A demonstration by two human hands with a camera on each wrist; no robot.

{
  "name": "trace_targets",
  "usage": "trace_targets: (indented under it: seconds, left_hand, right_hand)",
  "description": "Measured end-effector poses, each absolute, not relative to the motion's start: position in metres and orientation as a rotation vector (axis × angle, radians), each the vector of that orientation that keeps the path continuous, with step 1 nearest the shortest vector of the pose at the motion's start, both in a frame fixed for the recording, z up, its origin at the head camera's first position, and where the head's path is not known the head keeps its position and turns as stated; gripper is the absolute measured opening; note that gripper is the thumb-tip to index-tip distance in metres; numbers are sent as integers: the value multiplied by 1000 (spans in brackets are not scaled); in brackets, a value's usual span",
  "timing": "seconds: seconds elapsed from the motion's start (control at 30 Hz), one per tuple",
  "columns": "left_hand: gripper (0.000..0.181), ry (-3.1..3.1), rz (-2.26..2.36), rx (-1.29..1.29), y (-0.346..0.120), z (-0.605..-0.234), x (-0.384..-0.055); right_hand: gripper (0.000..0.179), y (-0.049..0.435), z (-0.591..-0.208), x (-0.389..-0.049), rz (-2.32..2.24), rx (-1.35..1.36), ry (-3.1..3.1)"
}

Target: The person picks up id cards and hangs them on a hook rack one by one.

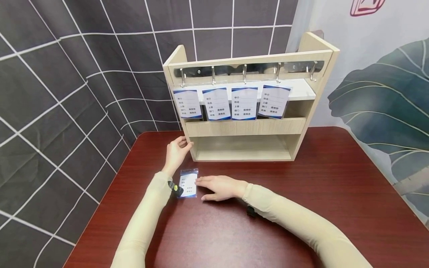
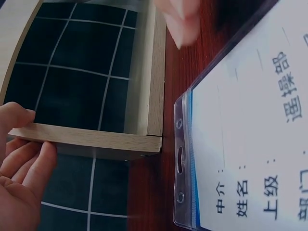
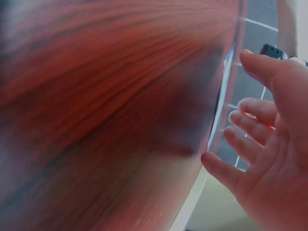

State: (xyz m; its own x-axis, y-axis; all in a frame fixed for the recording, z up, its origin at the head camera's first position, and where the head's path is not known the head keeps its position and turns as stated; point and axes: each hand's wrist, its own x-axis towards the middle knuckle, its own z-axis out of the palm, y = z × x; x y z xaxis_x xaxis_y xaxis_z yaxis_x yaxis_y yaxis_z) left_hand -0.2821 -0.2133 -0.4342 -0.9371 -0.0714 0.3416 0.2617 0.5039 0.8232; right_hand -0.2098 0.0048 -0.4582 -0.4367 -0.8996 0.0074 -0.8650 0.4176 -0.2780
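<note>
My left hand (image 1: 175,152) is at the lower left side of a light wooden shelf (image 1: 245,127). In the left wrist view, the thumb and fingers (image 2: 41,166) pinch the edge of its side panel (image 2: 91,135) from both faces. A badge card in a clear plastic sleeve (image 1: 188,184) lies on the table between my hands, its slotted end toward the shelf. My right hand (image 1: 222,187) is palm down with fingers extended, fingertips at the card's right edge. In the right wrist view, that hand (image 3: 269,139) has its fingers spread with nothing gripped.
Several similar badge cards (image 1: 244,103) hang in a row beneath metal hooks (image 1: 245,73) on the shelf's upper rail; the rightmost hook (image 1: 313,70) bears no card. The shelf stands at the back of a reddish-brown table (image 1: 335,178). A dark grid-patterned curtain (image 1: 100,93) borders the left and back.
</note>
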Motion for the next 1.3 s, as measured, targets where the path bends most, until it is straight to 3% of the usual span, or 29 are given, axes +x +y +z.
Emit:
trace_targets:
  seconds: [0.23,0.57,1.3]
  left_hand:
    - [36,-2419,-1424,-138,-212,-434,-280]
    - [34,-2414,-1432,-146,-210,-433,-281]
    - [37,-2432,-1434,-108,-212,-430,-279]
  right_hand:
    - [70,-7,-458,-206,-241,-1552,2458]
    - [67,-4,-454,-204,-136,-1535,2443]
    - [60,68,-454,-193,-261,-1529,2496]
